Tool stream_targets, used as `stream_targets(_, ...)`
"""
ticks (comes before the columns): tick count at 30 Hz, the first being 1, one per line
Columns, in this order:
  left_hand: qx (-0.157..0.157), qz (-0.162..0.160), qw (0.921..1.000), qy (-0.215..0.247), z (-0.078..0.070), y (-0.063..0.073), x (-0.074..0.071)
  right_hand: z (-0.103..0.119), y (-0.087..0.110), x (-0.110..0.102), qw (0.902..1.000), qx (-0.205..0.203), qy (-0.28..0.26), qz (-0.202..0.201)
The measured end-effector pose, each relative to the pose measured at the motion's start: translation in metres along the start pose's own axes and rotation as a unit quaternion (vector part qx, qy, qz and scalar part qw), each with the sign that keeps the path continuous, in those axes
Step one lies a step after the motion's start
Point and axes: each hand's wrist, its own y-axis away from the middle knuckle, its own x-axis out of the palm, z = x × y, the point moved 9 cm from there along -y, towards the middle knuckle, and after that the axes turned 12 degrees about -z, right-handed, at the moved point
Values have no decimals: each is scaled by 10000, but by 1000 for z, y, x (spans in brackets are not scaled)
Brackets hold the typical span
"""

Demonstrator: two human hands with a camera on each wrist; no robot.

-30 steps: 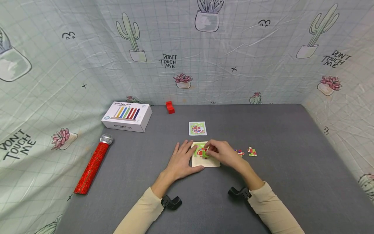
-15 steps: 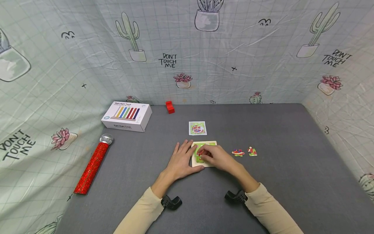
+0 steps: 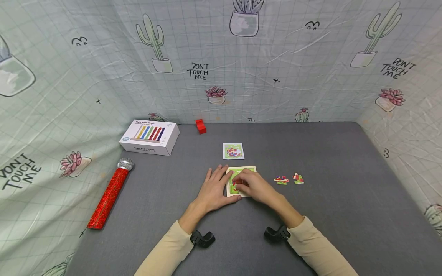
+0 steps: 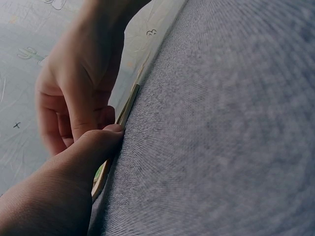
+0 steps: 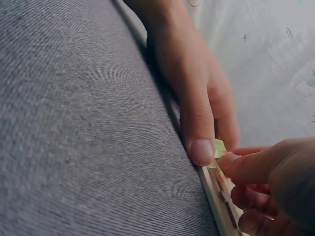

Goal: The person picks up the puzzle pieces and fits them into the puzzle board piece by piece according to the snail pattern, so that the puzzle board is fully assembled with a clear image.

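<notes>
A small wooden jigsaw board (image 3: 253, 168) with a cream rim and green picture lies on the table. My left hand (image 3: 215, 190) rests along its left side with spread, straight fingers, the thumb at the front edge. Over the board's lower left, my right hand (image 3: 258, 187) pinches a small red and green puzzle piece (image 3: 236, 184), largely hidden by the fingers. In the right wrist view, the right fingertips (image 5: 229, 162) are close to the left thumb (image 5: 202, 150). Two loose pieces, one purple-red (image 3: 281, 180) and one red-green (image 3: 298, 178), lie right of the board.
A picture card (image 3: 233, 151) lies behind the board. Further back are a white box (image 3: 150, 137) and a red block (image 3: 200, 126). A red glittery microphone (image 3: 109, 197) lies at the left edge of the grey table (image 3: 345, 199). Printed cloth hangs behind.
My right hand has moved left and a little toward me over the board with the puzzle piece, uncovering the loose pieces at right. The left hand has stayed in place.
</notes>
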Motion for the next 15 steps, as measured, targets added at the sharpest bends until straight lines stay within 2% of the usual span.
stream_targets(6,37,-22,10000,-1,-1,0,0,3,1,3,9992,-294,207,-144)
stream_targets(15,33,-38,10000,20,1,0,0,5,1,2,9987,-395,214,-250)
